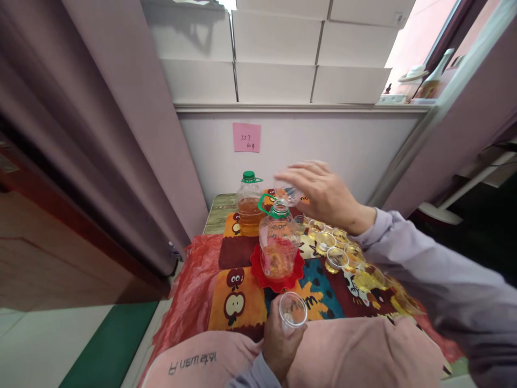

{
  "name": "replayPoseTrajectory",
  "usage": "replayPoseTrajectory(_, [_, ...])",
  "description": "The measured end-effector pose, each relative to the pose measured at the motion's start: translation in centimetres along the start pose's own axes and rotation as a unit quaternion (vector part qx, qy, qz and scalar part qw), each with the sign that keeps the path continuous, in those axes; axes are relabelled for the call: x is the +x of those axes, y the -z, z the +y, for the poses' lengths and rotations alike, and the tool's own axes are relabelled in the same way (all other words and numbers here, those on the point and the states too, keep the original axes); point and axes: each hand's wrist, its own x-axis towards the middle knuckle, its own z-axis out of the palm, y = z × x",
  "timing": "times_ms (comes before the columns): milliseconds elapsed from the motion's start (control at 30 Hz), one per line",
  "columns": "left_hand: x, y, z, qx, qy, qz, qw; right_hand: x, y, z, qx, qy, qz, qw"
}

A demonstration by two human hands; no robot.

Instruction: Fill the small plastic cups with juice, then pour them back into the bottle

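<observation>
My left hand (pixel 279 339) is closed around a small clear plastic cup (pixel 293 311), held upright near my lap at the table's front edge. My right hand (pixel 321 193) reaches forward above the table and grips another small clear cup (pixel 287 192), tipped on its side, just over the mouth of an open oil bottle (pixel 278 237). That bottle has a green handle ring, holds a little amber oil and stands on a red plate (pixel 258 272). Behind it stands a second bottle (pixel 248 207) with a green cap, partly filled with amber oil.
Several small clear cups with yellow oil (pixel 337 257) stand in a row at the right on a colourful cartoon cloth (pixel 236 296). A red plastic sheet (pixel 194 280) hangs off the left side. A pink note (pixel 246 137) sticks on the wall; a curtain (pixel 121 134) hangs left.
</observation>
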Motion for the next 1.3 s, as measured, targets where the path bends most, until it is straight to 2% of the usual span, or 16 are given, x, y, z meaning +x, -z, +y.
replayPoseTrajectory(33, [0.0,0.1,0.1,0.001,-0.003,-0.001,1.000,-1.6,-0.4,-0.5,0.030,-0.067,0.063,0.995])
replayPoseTrajectory(67, [0.0,0.1,0.2,0.004,-0.006,-0.002,1.000,-3.5,-1.2,-1.1,0.076,-0.147,0.129,0.978])
replayPoseTrajectory(100, [0.0,0.1,0.3,0.006,-0.008,-0.003,1.000,-5.6,-2.2,-1.8,0.145,-0.227,0.159,0.950])
replayPoseTrajectory(167, [0.1,0.1,0.4,0.006,-0.015,-0.007,1.000,-10.1,-5.1,-3.8,0.296,-0.334,0.205,0.871])
replayPoseTrajectory(233, [0.1,0.0,0.4,-0.002,-0.025,-0.015,1.000,-14.4,-8.2,-6.4,0.389,-0.400,0.174,0.812])
replayPoseTrajectory(267, [0.2,-0.1,0.4,-0.008,-0.029,-0.018,0.999,-16.3,-9.6,-7.7,0.400,-0.416,0.157,0.802])
replayPoseTrajectory(367, [0.2,-0.4,0.3,-0.014,-0.030,-0.023,0.999,-20.3,-12.6,-11.3,0.394,-0.415,0.102,0.814])
replayPoseTrajectory(500, [0.3,-0.4,0.6,0.002,-0.025,0.002,1.000,-22.2,-14.0,-13.5,0.340,-0.372,0.090,0.859])
replayPoseTrajectory(667, [0.4,-0.3,1.3,-0.019,-0.030,0.010,0.999,-22.0,-14.6,-13.2,0.277,-0.345,0.085,0.893])
replayPoseTrajectory(767, [0.4,-0.3,1.2,-0.034,-0.021,0.005,0.999,-22.2,-14.8,-12.8,0.261,-0.313,0.056,0.912])
replayPoseTrajectory(933, [0.5,-0.4,0.6,-0.075,-0.027,0.006,0.997,-23.9,-16.1,-13.2,0.201,-0.219,-0.005,0.955])
replayPoseTrajectory(1033, [0.6,-0.5,0.2,-0.097,-0.034,-0.002,0.995,-24.7,-16.4,-13.3,0.171,-0.204,-0.025,0.963])
replayPoseTrajectory(1133, [0.6,-0.4,-0.2,-0.066,-0.015,0.014,0.998,-25.4,-14.9,-12.0,0.156,-0.230,0.009,0.961])
replayPoseTrajectory(1200, [0.6,-0.2,-0.5,-0.029,0.001,0.023,0.999,-26.4,-13.0,-10.2,0.105,-0.280,0.080,0.951])
replayPoseTrajectory(1267, [0.6,0.0,-0.6,-0.007,0.008,0.024,1.000,-28.3,-10.7,-7.8,0.017,-0.365,0.178,0.914])
replayPoseTrajectory(1300, [0.6,0.0,-0.7,-0.004,0.007,0.022,1.000,-29.6,-9.7,-6.5,-0.020,-0.415,0.231,0.880])
